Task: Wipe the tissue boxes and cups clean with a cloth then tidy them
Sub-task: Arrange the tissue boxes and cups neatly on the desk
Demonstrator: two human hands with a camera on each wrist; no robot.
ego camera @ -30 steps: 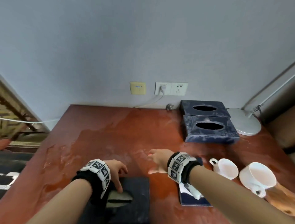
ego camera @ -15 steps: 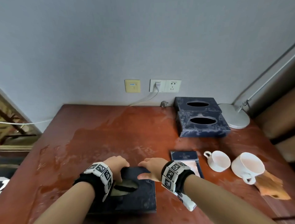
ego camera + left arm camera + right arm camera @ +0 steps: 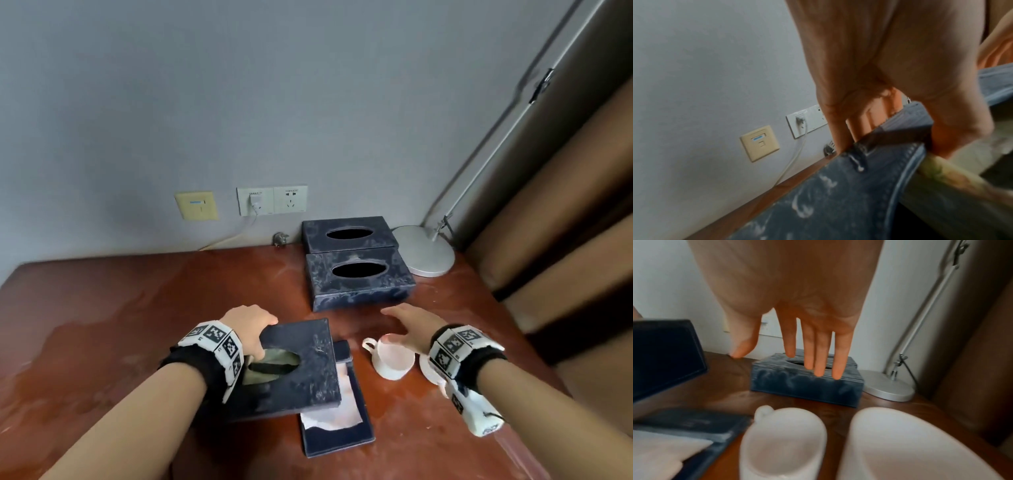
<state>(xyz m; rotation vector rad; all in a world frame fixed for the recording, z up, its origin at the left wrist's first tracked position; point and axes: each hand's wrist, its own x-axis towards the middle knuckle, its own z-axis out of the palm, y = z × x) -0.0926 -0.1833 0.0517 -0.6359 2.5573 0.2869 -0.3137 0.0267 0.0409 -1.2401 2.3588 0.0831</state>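
My left hand (image 3: 263,337) grips a dusty dark blue tissue box (image 3: 308,363) by its far left edge. The fingers (image 3: 859,123) curl over the rim and the thumb sits in the oval opening, where greenish material (image 3: 270,366) shows. This box (image 3: 838,203) is lifted and tilted. My right hand (image 3: 400,322) hovers open with straight fingers (image 3: 818,353) above a small white cup (image 3: 390,359). A larger cup (image 3: 910,451) is mostly hidden under my wrist in the head view. Two more blue tissue boxes (image 3: 359,277) (image 3: 349,233) stand by the wall.
A flat blue tray with white paper (image 3: 337,428) lies partly under the held box. A silver lamp base (image 3: 424,250) stands right of the far boxes, its arm rising along the wall. Sockets with a plugged cable (image 3: 255,205) sit above the red-brown table (image 3: 120,325).
My left hand has lifted the tissue box and carried it right, over the flat tray. My right hand has come off the box and moved right, above the cups.
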